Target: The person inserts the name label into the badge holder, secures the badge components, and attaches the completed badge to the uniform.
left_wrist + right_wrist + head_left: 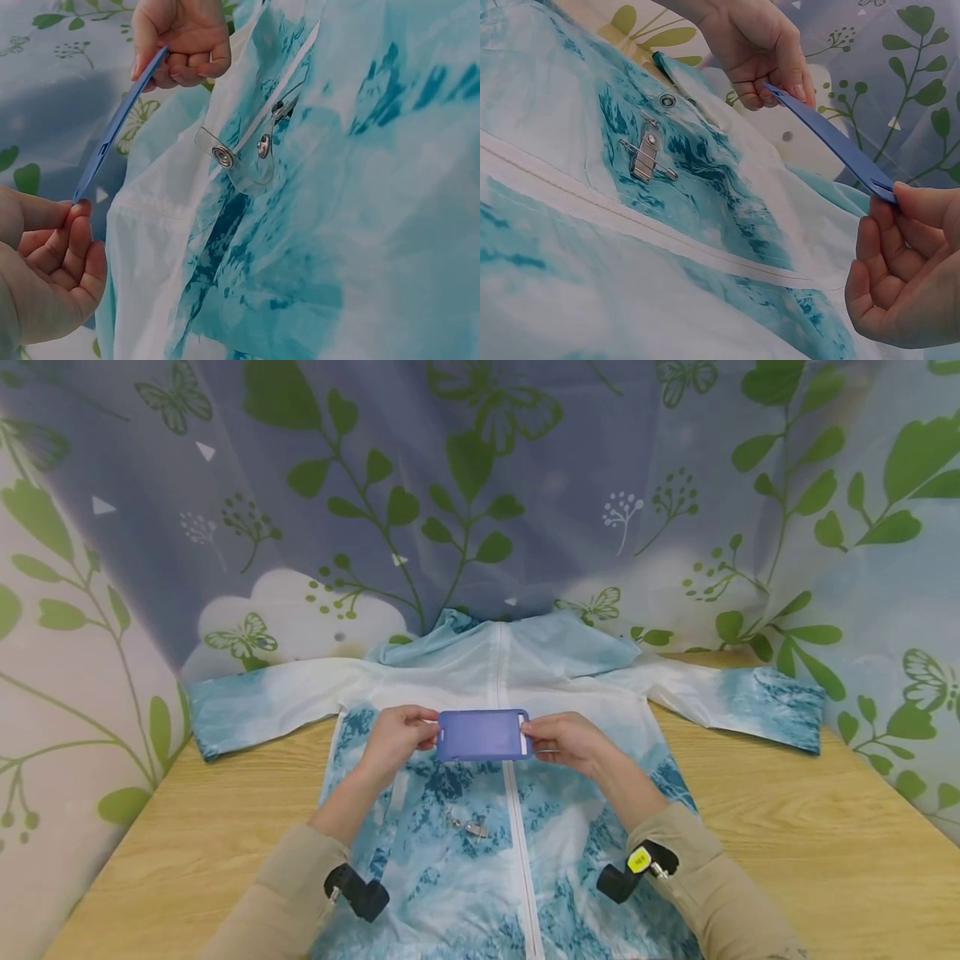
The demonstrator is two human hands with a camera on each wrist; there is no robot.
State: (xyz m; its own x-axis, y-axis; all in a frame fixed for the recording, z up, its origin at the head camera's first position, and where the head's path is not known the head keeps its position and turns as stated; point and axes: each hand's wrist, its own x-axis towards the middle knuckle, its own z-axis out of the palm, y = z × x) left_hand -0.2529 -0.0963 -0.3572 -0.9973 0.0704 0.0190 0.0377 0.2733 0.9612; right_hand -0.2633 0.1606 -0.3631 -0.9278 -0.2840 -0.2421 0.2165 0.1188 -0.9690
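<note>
Both hands hold a blue badge holder (480, 735) level above the chest of a jacket. My left hand (400, 739) pinches its left end between thumb and fingers. At the opposite end, my right hand (573, 742) pinches the holder the same way, beside a white strip. Edge-on, the thin holder (112, 135) looks slightly bowed in the left wrist view. Below it, a metal badge clip (645, 156) with a safety pin and a clear snap strap (251, 176) lies on the jacket front, apart from both hands.
The blue-and-white zip jacket (465, 877) lies spread with sleeves out on a wooden table (795, 827). A curtain (540, 518) printed with leaves and butterflies hangs behind and along both sides.
</note>
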